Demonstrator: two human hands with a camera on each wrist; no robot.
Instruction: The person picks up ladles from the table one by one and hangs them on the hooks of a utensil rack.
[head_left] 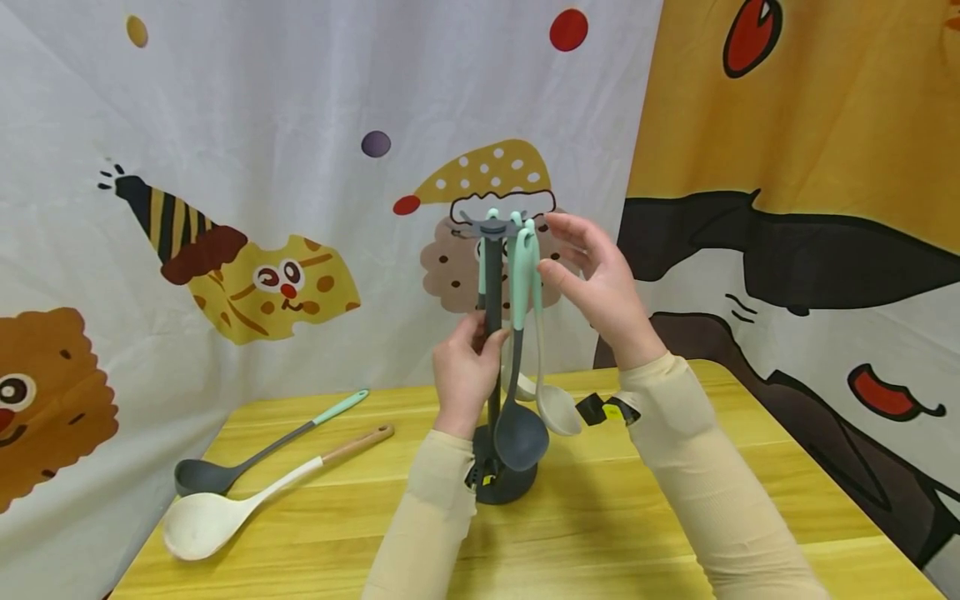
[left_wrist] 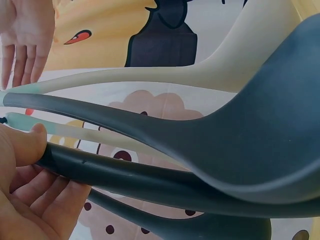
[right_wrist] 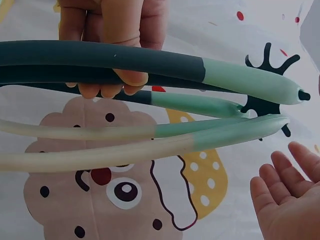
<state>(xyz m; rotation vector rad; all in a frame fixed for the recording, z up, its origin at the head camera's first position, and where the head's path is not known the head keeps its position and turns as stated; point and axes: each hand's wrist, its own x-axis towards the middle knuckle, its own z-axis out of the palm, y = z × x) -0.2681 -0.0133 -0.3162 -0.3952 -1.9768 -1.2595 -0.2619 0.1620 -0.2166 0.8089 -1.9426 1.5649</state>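
Note:
A dark utensil stand (head_left: 492, 279) with a round base and a hooked top stands upright on the table. My left hand (head_left: 467, 371) grips its pole about mid-height, thumb and fingers around it, as the left wrist view also shows. Several green-handled utensils hang from the hooks. Nearest are a dark grey ladle (head_left: 522, 435) and a cream spoon (head_left: 558, 410); another cream utensil (left_wrist: 100, 135) and a dark one (left_wrist: 150, 220) hang behind, their heads partly hidden. My right hand (head_left: 603, 292) is beside the top of the handles, fingers spread, holding nothing; a gap shows in the right wrist view (right_wrist: 290, 195).
On the left of the wooden table (head_left: 637, 533) lie a dark grey ladle with a green handle (head_left: 206, 477) and a white ladle with a wooden handle (head_left: 201, 525). A printed cloth (head_left: 300, 125) hangs behind the table.

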